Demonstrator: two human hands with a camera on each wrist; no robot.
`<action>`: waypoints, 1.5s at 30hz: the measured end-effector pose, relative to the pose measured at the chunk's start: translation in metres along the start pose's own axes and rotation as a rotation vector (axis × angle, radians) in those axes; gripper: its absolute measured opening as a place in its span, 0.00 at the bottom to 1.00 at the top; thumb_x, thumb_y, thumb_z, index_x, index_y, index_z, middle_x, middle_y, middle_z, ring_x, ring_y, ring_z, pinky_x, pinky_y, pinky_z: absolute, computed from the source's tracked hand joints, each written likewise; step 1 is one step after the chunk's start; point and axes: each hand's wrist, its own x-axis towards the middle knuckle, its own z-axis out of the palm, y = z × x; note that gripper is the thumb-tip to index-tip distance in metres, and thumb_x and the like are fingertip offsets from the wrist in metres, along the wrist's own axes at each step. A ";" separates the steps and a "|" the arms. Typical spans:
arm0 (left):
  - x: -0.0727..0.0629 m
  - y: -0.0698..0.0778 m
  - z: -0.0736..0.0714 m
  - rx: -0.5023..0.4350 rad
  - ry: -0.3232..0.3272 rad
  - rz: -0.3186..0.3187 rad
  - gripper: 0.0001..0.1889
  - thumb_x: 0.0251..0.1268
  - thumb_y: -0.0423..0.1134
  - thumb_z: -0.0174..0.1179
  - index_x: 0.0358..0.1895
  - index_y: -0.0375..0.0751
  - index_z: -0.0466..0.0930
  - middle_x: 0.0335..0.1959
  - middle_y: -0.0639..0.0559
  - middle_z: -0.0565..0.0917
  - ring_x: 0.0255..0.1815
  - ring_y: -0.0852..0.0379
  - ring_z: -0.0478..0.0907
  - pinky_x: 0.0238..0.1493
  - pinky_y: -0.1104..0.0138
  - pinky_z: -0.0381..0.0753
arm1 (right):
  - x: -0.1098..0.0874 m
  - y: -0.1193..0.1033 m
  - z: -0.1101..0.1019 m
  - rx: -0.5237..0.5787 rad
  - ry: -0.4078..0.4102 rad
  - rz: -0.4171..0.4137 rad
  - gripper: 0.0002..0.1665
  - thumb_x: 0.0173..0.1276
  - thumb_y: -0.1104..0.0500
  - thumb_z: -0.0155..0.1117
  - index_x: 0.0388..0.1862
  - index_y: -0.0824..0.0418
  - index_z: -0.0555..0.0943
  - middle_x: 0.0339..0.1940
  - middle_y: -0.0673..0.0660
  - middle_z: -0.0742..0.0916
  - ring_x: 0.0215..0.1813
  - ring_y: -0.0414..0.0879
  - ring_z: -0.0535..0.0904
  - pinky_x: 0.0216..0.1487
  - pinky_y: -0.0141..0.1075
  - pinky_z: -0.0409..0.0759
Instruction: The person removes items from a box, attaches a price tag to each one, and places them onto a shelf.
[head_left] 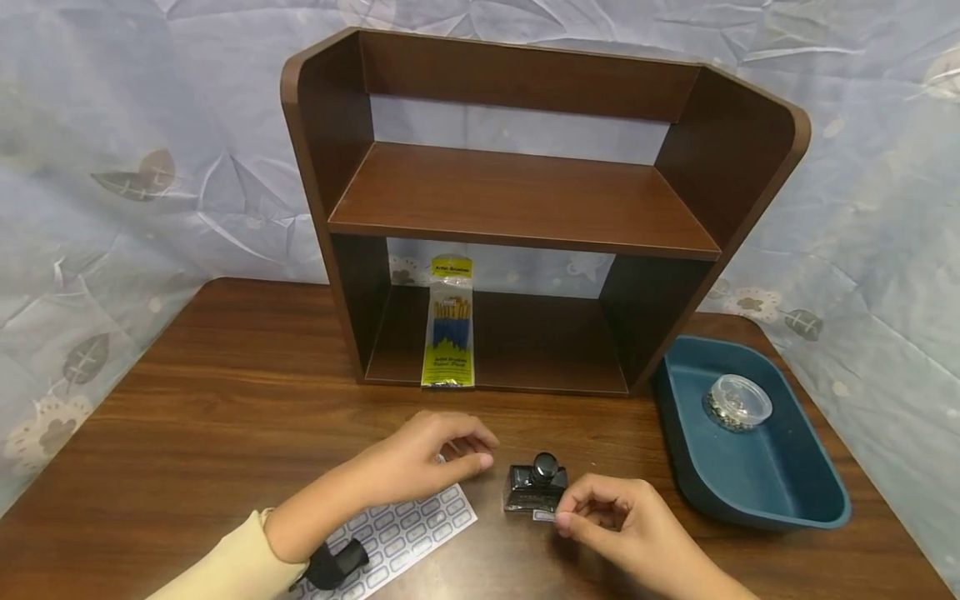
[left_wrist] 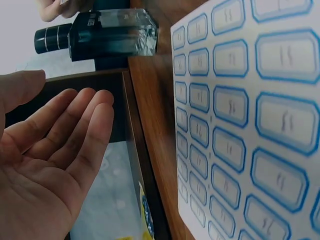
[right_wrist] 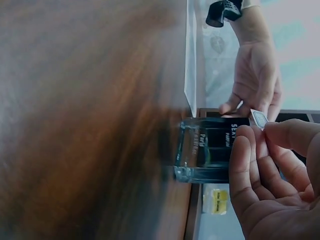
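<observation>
A perfume bottle (head_left: 535, 492) of clear and dark glass with a round black cap stands on the table, its printed front showing in the right wrist view. My right hand (head_left: 618, 521) pinches a small blue-bordered sticker label (right_wrist: 259, 119) between thumb and index finger, just in front of the bottle. Whether the label touches the glass I cannot tell. My left hand (head_left: 427, 458) hovers to the bottle's left, fingers loosely bent with nothing in them. Beneath that forearm lies a white sheet of blue-bordered labels (head_left: 408, 529), partly hidden by the arm.
A brown two-tier shelf (head_left: 525, 196) stands at the back. On its lower tier leans a yellow packet of artist brushes (head_left: 450, 333). To the right, a blue tub (head_left: 750, 492) holds a round clear container (head_left: 738, 402) with small pieces in it.
</observation>
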 end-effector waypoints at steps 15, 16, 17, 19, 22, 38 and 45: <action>0.006 0.011 0.015 -0.113 -0.094 -0.035 0.15 0.76 0.39 0.63 0.59 0.34 0.83 0.54 0.43 0.89 0.51 0.58 0.88 0.51 0.76 0.85 | -0.003 0.013 0.011 0.015 0.003 0.072 0.02 0.73 0.64 0.68 0.39 0.60 0.86 0.30 0.61 0.89 0.32 0.28 0.81 0.26 0.31 0.82; 0.006 0.012 0.016 -0.120 -0.102 -0.038 0.15 0.76 0.38 0.63 0.59 0.35 0.82 0.55 0.43 0.89 0.52 0.58 0.88 0.51 0.76 0.85 | -0.003 0.013 0.011 0.005 0.011 0.069 0.02 0.73 0.64 0.68 0.38 0.59 0.86 0.30 0.61 0.90 0.33 0.29 0.81 0.26 0.32 0.83; 0.007 0.012 0.017 -0.122 -0.110 -0.040 0.15 0.76 0.38 0.63 0.59 0.35 0.82 0.55 0.44 0.89 0.52 0.58 0.88 0.51 0.76 0.85 | -0.003 0.013 0.012 -0.003 0.018 0.068 0.02 0.73 0.64 0.69 0.38 0.59 0.86 0.30 0.60 0.90 0.33 0.29 0.82 0.26 0.32 0.83; 0.009 0.013 0.019 -0.119 -0.120 -0.043 0.15 0.76 0.37 0.63 0.60 0.36 0.82 0.57 0.43 0.89 0.53 0.57 0.88 0.52 0.77 0.85 | -0.003 0.013 0.013 -0.010 0.029 0.067 0.02 0.73 0.63 0.69 0.38 0.59 0.86 0.30 0.59 0.90 0.33 0.29 0.82 0.26 0.32 0.83; 0.011 0.013 0.023 -0.095 -0.122 -0.037 0.15 0.75 0.36 0.64 0.60 0.36 0.82 0.58 0.43 0.88 0.54 0.56 0.88 0.52 0.77 0.85 | -0.003 0.014 0.015 -0.015 0.036 0.066 0.02 0.73 0.62 0.69 0.38 0.60 0.86 0.30 0.59 0.90 0.33 0.29 0.83 0.27 0.32 0.84; 0.016 0.013 0.032 0.018 -0.134 -0.034 0.19 0.68 0.36 0.70 0.60 0.40 0.81 0.57 0.46 0.89 0.52 0.61 0.86 0.53 0.74 0.85 | -0.003 0.017 0.021 -0.033 0.069 0.084 0.04 0.72 0.61 0.70 0.38 0.61 0.88 0.32 0.58 0.92 0.36 0.32 0.86 0.33 0.32 0.87; 0.021 0.015 0.038 0.119 -0.139 -0.043 0.21 0.64 0.37 0.73 0.60 0.45 0.81 0.56 0.52 0.89 0.53 0.63 0.82 0.61 0.67 0.82 | -0.004 0.016 0.022 -0.075 0.095 0.129 0.04 0.71 0.60 0.71 0.36 0.60 0.88 0.31 0.56 0.92 0.36 0.32 0.86 0.35 0.32 0.88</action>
